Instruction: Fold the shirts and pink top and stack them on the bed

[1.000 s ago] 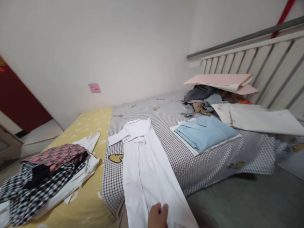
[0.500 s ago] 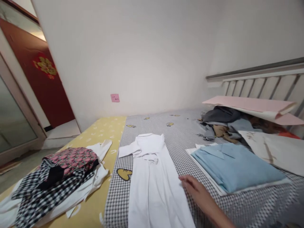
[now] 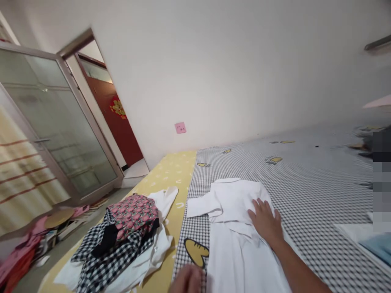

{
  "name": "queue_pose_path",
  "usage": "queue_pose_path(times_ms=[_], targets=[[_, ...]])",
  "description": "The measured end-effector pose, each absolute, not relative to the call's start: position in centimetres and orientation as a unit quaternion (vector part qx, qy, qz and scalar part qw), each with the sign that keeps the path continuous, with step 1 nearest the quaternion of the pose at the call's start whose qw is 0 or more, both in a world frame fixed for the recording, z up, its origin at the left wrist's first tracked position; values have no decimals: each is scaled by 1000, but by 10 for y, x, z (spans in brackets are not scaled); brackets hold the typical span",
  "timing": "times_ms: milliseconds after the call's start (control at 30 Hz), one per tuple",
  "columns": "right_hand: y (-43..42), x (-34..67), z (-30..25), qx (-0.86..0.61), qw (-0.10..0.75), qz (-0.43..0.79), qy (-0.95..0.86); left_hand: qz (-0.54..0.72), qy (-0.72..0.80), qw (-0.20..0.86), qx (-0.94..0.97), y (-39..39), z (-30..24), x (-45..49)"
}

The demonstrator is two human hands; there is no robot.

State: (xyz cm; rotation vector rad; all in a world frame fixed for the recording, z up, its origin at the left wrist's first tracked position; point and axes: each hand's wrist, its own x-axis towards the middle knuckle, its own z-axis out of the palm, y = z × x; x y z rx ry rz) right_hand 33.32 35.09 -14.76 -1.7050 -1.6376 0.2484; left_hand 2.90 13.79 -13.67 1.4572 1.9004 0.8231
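Note:
A long white garment (image 3: pixel 232 244) lies on the checked bedspread, its sides folded inward and one short sleeve (image 3: pixel 200 204) sticking out to the left. My right hand (image 3: pixel 265 219) rests on the upper right part of it, palm down with fingers spread. At the bottom edge of the view, my left hand (image 3: pixel 187 280) is just left of the garment. It is blurred and partly cut off, so I cannot make out whether its fingers grip anything.
To the left, a heap of clothes holds a pink floral piece (image 3: pixel 136 213), a black-and-white checked piece (image 3: pixel 106 264) and white cloth. A folded blue shirt (image 3: pixel 378 246) lies at the right edge. Beyond the bed are a wall and a glass door (image 3: pixel 70 122).
My right hand has moved from the garment's right edge up onto its top part and spread flat. My left hand has come into view. The view has turned left.

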Motion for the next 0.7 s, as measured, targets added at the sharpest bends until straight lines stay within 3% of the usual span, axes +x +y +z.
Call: queue_pose_path(times_ms=[133,300,400,500,600,700], targets=[[350,331,-167,-691,227,12,-686,310,800,47,511,225,-95,11],[348,330,-153,-696,214,2,-685,234,843,38,482,322,-87,30],[348,332,-148,-697,227,36,-679,214,846,32,488,343,-95,46],[350,337,-152,-684,301,67,-661,222,844,9,489,345,-88,44],[351,340,-157,-664,386,76,-636,248,826,-16,505,340,-55,18],[351,340,-156,-659,377,72,-646,283,816,-63,500,330,-7,-20]])
